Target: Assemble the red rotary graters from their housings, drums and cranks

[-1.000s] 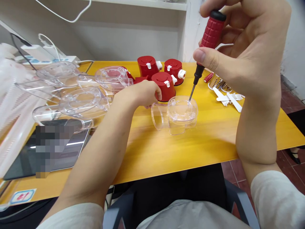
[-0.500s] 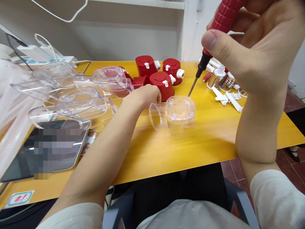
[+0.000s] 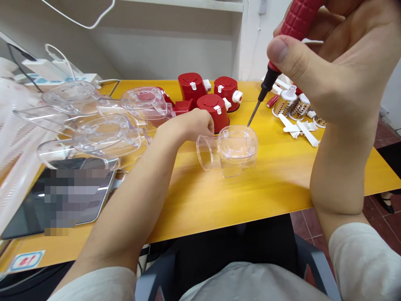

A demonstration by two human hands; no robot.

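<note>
My right hand [image 3: 332,62] is wrapped round the red handle of a screwdriver [image 3: 268,81], which slants down to the left. The screwdriver's tip ends at the top rim of a clear plastic housing [image 3: 237,146] with a wide tube on its left; whether they touch, I cannot tell. Behind that housing, my left hand [image 3: 199,123] is bent down with curled fingers, close beside a red grater base [image 3: 213,109] with a white clip. Its fingertips are mostly hidden, so what they hold does not show.
More red bases [image 3: 190,85] stand at the back. Several clear housings [image 3: 103,133] lie at the left, near a tablet [image 3: 90,205]. Perforated metal drums [image 3: 283,103] and white plastic strips [image 3: 307,133] are at the right. A power strip [image 3: 87,78] sits at the back left.
My left hand has shifted slightly, its wrist a little higher and its fingers more curled. The screwdriver and the clear housing have barely moved.
</note>
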